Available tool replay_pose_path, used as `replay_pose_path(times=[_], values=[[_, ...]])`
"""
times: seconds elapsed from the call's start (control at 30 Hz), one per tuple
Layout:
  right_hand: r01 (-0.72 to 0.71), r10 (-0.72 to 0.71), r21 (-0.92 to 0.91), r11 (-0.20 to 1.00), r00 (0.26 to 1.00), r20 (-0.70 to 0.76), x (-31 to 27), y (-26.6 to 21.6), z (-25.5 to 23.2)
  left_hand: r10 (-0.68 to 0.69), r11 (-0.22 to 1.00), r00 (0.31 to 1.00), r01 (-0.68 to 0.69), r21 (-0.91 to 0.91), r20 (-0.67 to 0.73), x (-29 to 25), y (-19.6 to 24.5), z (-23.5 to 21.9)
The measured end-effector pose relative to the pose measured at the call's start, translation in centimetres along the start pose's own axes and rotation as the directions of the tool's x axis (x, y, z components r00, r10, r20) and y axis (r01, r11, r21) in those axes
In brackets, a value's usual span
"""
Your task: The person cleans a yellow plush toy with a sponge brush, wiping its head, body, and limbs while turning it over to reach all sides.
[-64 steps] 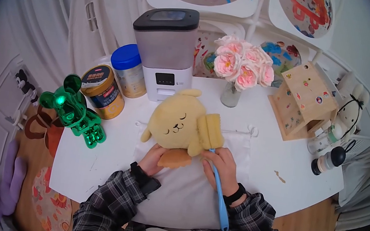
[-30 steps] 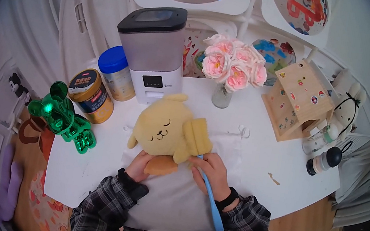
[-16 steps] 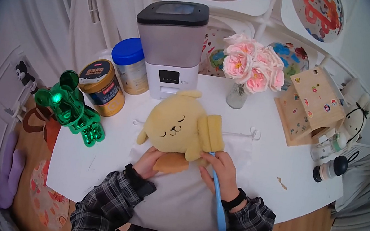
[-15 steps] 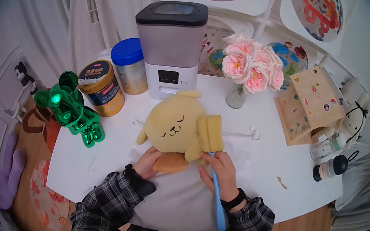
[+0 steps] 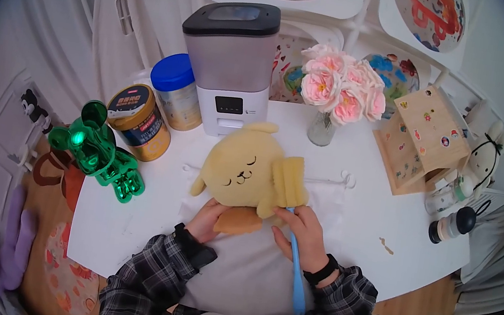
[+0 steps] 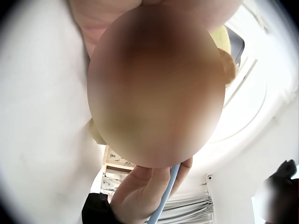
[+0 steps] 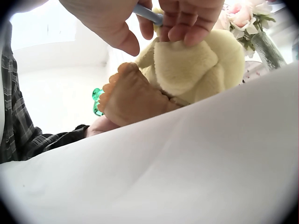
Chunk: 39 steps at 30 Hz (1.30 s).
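A yellow plush toy (image 5: 241,166) with a sleeping dog's face leans over the white table. My left hand (image 5: 205,220) grips its lower left side, beside a scalloped orange-brown piece (image 5: 239,221) under the toy. In my right hand (image 5: 308,239), thumb and fingers pinch the blue handle (image 5: 297,275) of a brush. The brush's soft yellow head (image 5: 291,180) lies against the toy's right side. In the right wrist view, fingertips (image 7: 196,37) touch the plush (image 7: 187,67) near the handle. A blurred oval covers most of the left wrist view and hides the left fingers.
Behind the toy stand a pet feeder (image 5: 226,69), two tubs, one of them blue-lidded (image 5: 177,91), and a vase of pink roses (image 5: 344,86). A shiny green bear figure (image 5: 96,150) is at left. At right are a wooden house (image 5: 424,141) and a black-capped bottle (image 5: 452,225).
The head view has shifted about. The toy and left hand sit a little farther right than half a second ago, and the blue handle has tilted slightly. Both hands keep their hold.
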State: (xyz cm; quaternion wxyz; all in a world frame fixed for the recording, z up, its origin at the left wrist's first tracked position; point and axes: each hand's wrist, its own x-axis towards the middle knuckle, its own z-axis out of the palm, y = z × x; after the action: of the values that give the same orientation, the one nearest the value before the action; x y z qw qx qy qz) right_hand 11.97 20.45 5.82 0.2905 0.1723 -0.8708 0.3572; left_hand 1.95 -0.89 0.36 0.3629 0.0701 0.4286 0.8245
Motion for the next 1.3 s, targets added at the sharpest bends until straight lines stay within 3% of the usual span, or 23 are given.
replay_pose_path(times=[0.57, 0.83, 0.93, 1.03, 1.13, 1.23, 1.3], values=[[-0.080, 0.079, 0.047, 0.996, 0.996, 0.030, 0.4, 1.4, -1.3, -0.048, 0.998, 0.999, 0.047, -0.049, -0.018, 0.5, -0.4, 0.5], [-0.243, 0.228, 0.154, 0.958, 0.968, 0.108, -0.3, 2.1, -1.6, -0.033, 0.999, 0.993, 0.032, -0.016, -0.114, 0.4, -0.7, 0.9], [-0.179, 0.169, 0.171, 0.969, 0.983, 0.069, -0.5, 2.3, -1.4, -0.040, 0.999, 0.995, 0.039, -0.016, -0.095, 0.4, -0.6, 0.7], [-0.013, 0.042, 0.203, 0.979, 0.989, -0.140, -0.6, 1.7, -1.5, -0.034, 0.999, 0.997, 0.032, -0.029, -0.071, 0.7, -1.1, 0.3], [0.145, -0.126, 0.117, 0.983, 0.980, -0.155, -0.7, 1.0, -1.8, -0.008, 1.000, 0.997, 0.010, 0.022, -0.075, 0.6, -0.8, 1.0], [0.108, -0.108, 0.085, 0.990, 0.994, -0.008, -0.8, 1.0, -1.6, 0.028, 0.998, 0.999, -0.025, 0.060, -0.040, 0.6, -1.0, 0.9], [0.031, -0.029, 0.013, 0.999, 0.995, -0.093, -0.7, 0.9, -2.0, -0.015, 1.000, 1.000, 0.015, 0.014, -0.010, 0.4, -0.5, 0.9]])
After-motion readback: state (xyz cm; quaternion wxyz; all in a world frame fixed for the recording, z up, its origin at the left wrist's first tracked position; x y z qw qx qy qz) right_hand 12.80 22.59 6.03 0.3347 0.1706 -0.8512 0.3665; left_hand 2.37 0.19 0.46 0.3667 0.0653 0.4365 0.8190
